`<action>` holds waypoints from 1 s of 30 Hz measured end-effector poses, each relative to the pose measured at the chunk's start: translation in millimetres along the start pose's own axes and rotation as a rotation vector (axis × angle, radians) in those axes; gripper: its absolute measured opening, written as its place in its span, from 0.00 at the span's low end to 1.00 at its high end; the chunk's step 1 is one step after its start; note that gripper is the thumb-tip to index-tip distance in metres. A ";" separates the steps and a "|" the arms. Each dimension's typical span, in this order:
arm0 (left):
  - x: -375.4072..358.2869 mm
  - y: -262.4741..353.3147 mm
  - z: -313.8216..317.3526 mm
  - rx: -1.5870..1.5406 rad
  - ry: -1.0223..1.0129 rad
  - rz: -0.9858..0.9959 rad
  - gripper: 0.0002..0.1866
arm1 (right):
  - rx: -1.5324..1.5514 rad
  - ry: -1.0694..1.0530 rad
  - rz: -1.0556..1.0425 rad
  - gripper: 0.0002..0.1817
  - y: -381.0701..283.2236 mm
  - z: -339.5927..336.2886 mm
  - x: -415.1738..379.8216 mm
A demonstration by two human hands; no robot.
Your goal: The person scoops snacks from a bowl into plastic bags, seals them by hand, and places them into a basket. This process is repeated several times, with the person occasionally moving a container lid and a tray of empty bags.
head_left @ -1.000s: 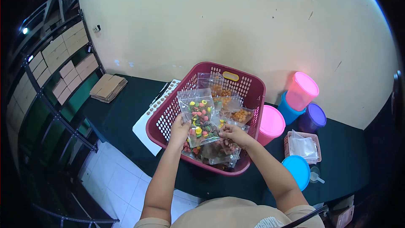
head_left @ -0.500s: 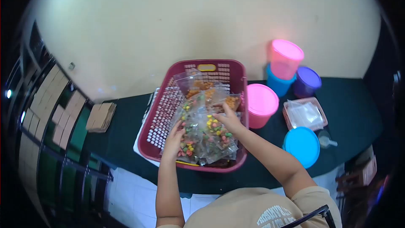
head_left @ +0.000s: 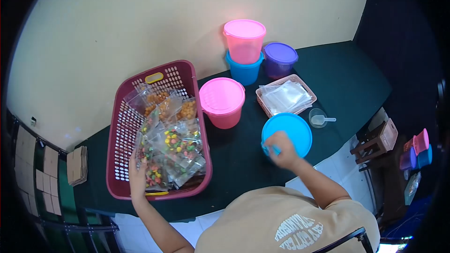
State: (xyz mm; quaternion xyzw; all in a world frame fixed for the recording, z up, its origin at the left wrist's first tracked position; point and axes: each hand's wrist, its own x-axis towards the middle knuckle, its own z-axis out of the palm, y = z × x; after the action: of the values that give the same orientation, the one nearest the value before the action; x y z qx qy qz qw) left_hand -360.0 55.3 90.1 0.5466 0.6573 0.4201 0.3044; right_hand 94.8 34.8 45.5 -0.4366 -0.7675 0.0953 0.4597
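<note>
The blue tub (head_left: 294, 131), beneath the curled right hand (head_left: 283, 151), could be tipped by a one-sided pull; its grip is blurred. Packets (head_left: 177, 141) beside the loosely open left hand (head_left: 137, 179) could be crushed by pressing.

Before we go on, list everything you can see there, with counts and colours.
Large basket: one, maroon, table's left
Filled bags: several, clear, orange or multicoloured contents, inside it
Pink tubs: two, one beside basket, one stacked
Blue tub: one, under stacked pink
Purple tub: one, beside stack
Blue lid: one, near edge
Small basket: one, pink, holding clear bags
Scoop: one, whitish, in cup
Cardboard stack: one, brown, far left
Background: shelved boxes, stool, more tubs
Tablecloth: dark green
Left hand: one, at filled bags
Right hand: one, blurred, at blue lid
</note>
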 end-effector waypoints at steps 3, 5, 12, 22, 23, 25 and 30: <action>-1.3 11.9 5.8 0.002 -0.023 0.018 0.27 | 0.100 0.252 0.473 0.04 109.0 -41.2 -3.2; 7.6 -14.2 -5.3 0.173 0.119 0.100 0.25 | 0.032 0.185 0.696 0.07 171.1 -56.6 6.6; -51.5 40.1 57.1 0.020 0.789 0.476 0.10 | -0.271 -0.416 0.752 0.26 304.9 -30.8 4.3; -155.7 99.3 271.2 -0.194 0.449 0.445 0.07 | -0.537 -0.466 0.437 0.11 313.6 -34.3 -6.0; -157.3 99.9 275.8 -0.198 0.421 0.440 0.07 | -0.465 -0.427 0.445 0.11 315.4 -39.4 -4.7; -159.5 109.9 281.4 -0.203 0.424 0.410 0.07 | -0.292 -0.410 0.480 0.13 309.8 -54.5 3.2; -157.7 121.7 300.5 -0.244 0.370 0.327 0.08 | -0.123 -0.380 0.550 0.12 317.1 -62.3 7.5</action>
State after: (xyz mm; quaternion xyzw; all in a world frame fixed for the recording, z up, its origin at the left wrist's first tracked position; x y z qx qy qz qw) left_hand -11.2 -26.4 49.7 0.5188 0.5493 0.6324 0.1709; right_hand 327.2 215.1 -88.6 -0.6287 -0.6971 0.2488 0.2384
